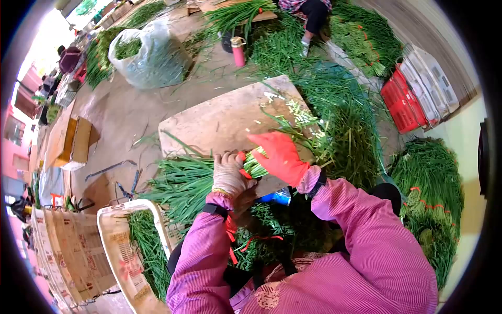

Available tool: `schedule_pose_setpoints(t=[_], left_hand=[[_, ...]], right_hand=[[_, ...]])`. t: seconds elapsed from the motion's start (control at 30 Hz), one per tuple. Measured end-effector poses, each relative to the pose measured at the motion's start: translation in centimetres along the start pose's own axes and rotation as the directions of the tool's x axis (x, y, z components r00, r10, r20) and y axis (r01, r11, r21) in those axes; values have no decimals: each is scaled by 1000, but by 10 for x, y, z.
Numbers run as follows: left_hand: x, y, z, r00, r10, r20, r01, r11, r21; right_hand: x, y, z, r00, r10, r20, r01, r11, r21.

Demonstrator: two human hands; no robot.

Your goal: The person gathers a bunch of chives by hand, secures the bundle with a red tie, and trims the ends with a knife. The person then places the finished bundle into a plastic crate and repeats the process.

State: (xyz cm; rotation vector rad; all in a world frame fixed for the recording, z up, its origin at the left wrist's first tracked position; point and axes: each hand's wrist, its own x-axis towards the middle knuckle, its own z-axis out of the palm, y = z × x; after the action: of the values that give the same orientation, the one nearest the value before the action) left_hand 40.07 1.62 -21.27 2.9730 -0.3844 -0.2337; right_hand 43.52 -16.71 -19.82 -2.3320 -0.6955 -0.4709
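A bunch of long green chives (184, 177) lies along the front edge of a wooden board (209, 118), its leaves spread to the left. My left hand (230, 171), in a pale glove, wraps around the bunch near a red band. My right hand (280, 158), in an orange-red glove, closes over the pale stem end (254, 163), with its fingers pointing left. Part of the bunch is hidden under both hands. White cut stem pieces (299, 112) are scattered over the board's right side. Below the board's front edge shows a blue shiny object (277, 197).
A white basket (102, 220) holding greens stands at my left. Loose greens (348, 115) heap up right of the board. Tied bunches (429, 204) lie at far right, near a red crate (402, 102). Beyond are a plastic bag (157, 60), a pink flask (238, 52) and a seated person (314, 15).
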Motion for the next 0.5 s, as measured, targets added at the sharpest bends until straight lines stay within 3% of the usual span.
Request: schedule_pose_setpoints(t=[0.03,0.1,0.17,0.2,0.3,0.37,0.4,0.43,0.5], left_hand=[[1,-3,9,1000,-18,17,17,999,32],[1,-2,7,997,-52,57,49,998,47],[-5,3,6,997,-79,-11,79,994,80],[-4,5,2,993,-109,45,102,985,136],[-3,-1,25,990,-70,-123,78,995,61],[-1,-3,29,992,-76,-102,84,993,77],[-1,-4,31,994,-76,-77,83,992,93],[-1,-3,27,991,-75,-110,85,992,88],[0,-3,20,994,-85,-72,83,996,-21]], right_hand=[[1,-10,5,994,-68,90,73,996,-57],[3,-15,23,986,-163,23,163,986,18],[5,-9,40,964,-80,255,85,996,-7],[6,-8,49,985,-113,131,107,993,51],[2,-24,56,994,-102,50,94,986,136],[-3,-35,52,991,-107,81,99,990,97],[-8,-34,52,976,103,191,-169,914,370],[-12,-31,53,897,262,355,-430,701,569],[-17,-18,66,938,212,273,-343,668,660]])
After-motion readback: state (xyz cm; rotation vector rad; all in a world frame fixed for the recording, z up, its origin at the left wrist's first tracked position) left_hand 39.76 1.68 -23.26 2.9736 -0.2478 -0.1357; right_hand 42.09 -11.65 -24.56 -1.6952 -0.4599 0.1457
